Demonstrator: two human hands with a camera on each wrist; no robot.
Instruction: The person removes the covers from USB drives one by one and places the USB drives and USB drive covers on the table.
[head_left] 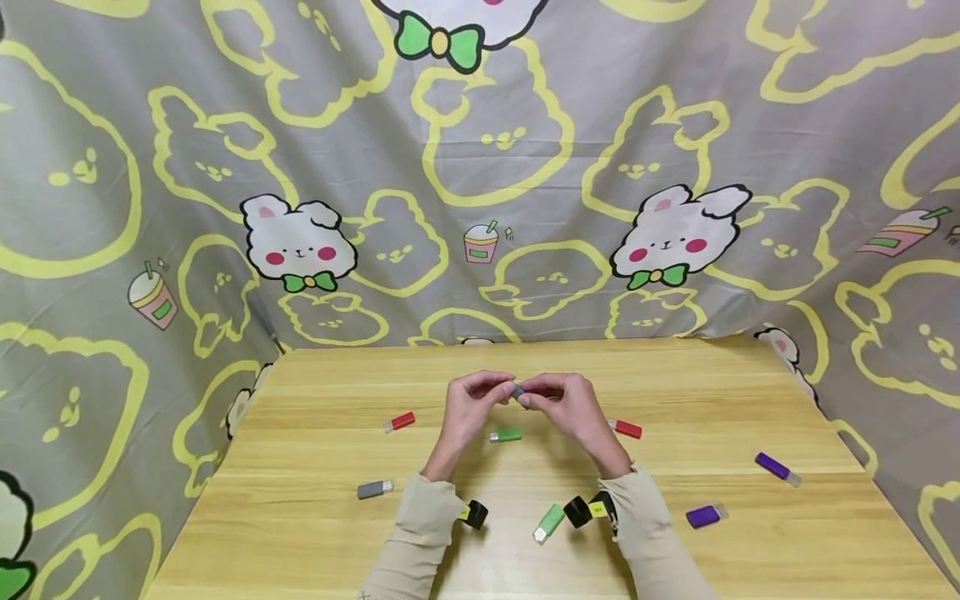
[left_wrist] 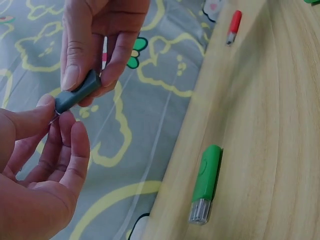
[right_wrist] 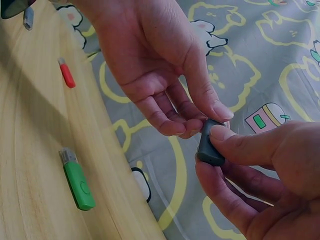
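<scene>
Both hands are raised together over the far part of the table, joined at one dark grey USB stick (head_left: 518, 392). My left hand (head_left: 472, 407) pinches its plug end between thumb and fingertips, largely covering that end. On the grey body, the thumb and fingers of my right hand (head_left: 570, 407) pinch from the other side, as the right wrist view shows. A green USB stick (left_wrist: 206, 175) with a clear cap over its plug lies on the table just below the hands. Between the forearms rests a second green USB stick (head_left: 550, 522).
A red USB stick (head_left: 401, 422) and a grey one (head_left: 373, 489) lie left of the arms. To the right are another red stick (head_left: 627, 428) and two purple ones, one nearer (head_left: 703, 517), one farther (head_left: 774, 466). A patterned curtain (head_left: 525, 150) borders the wooden table (head_left: 315, 392).
</scene>
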